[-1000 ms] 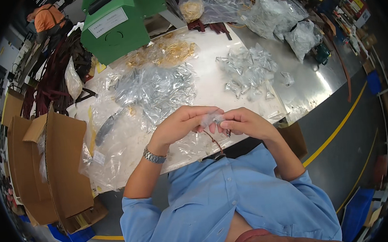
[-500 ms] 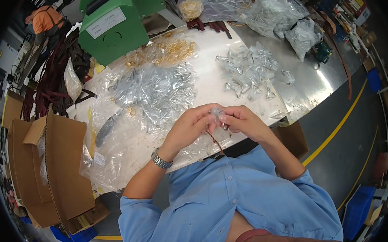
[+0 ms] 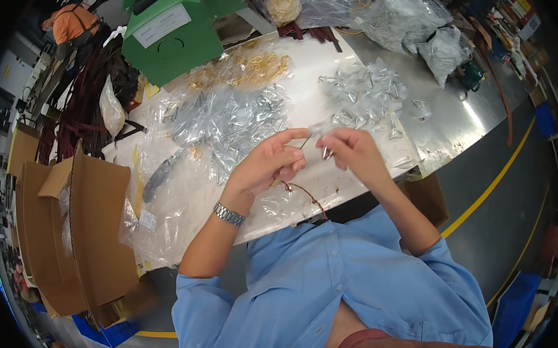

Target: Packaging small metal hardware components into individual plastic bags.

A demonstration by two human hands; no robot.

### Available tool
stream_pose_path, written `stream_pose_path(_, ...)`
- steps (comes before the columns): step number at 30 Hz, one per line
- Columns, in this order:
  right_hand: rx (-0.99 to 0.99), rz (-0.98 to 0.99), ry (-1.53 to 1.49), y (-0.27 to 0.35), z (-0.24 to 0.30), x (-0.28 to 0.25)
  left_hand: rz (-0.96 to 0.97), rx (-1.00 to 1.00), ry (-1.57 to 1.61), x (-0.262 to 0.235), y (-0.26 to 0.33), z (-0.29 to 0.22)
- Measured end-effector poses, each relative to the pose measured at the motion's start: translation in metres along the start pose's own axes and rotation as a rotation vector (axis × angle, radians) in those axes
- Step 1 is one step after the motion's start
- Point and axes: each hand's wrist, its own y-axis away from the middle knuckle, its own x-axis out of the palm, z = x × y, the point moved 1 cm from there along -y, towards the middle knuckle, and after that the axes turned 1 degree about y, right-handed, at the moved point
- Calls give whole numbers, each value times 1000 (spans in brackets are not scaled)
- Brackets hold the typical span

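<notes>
Above the table's front edge, my left hand [image 3: 266,164] is closed, forefinger extended, with a thin dark rod [image 3: 304,142] sticking out by the thumb tip. A brown cord [image 3: 306,192] runs from below this hand toward my waist. Close by on the right, my right hand [image 3: 356,154] pinches a small shiny metal fitting [image 3: 326,152]. Clear plastic film [image 3: 318,130], smeared by motion, shows between the two hands. Beyond them lie a big heap of bagged silver metal fittings [image 3: 229,116] and a smaller heap of wrapped triangular fittings [image 3: 367,90].
Gold-coloured fittings [image 3: 255,67] lie before a green machine [image 3: 172,36]. Open cardboard boxes [image 3: 102,231] stand at the left, beside loose plastic bags [image 3: 160,231]. Filled clear bags [image 3: 397,20] sit at the back right. A person in orange [image 3: 74,23] is far left.
My hands have come apart from being pressed together over the plastic-wrapped piece. The right hand has lifted slightly away with the metal fitting, and the thin rod now shows at my left hand.
</notes>
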Motion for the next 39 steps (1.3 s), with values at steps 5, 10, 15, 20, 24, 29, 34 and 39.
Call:
stream_pose_path(5, -330, -355, 597, -20, 25, -44, 2, 122, -205, -18, 9, -28)
stream_pose_path(10, -500, 107, 738, 5, 11, 15, 117, 296, 45, -20, 26, -44)
stream_pose_path(15, -771, 385, 788, 28, -18, 65, 113, 294, -33, 9, 52, -48)
stream_pose_path(20, -830, 332, 802, 15, -38, 58, 10, 211, -221, 11, 99, -26)
stream_pose_path(24, -782, 246, 934, -1, -35, 39, -375, 157, -506, 13, 104, -8)
stream_pose_path(29, -684, 62, 781, -5, -8, 36, -702, 331, -794, 20, 89, 13)
stream_pose_path(34, -792, 18, 691, -8, -2, 58, -661, 361, -801, 15, 67, 11)
stream_pose_path(39, -681, -14, 457, -38, 13, 56, -654, 610, -879, -24, 68, 2)
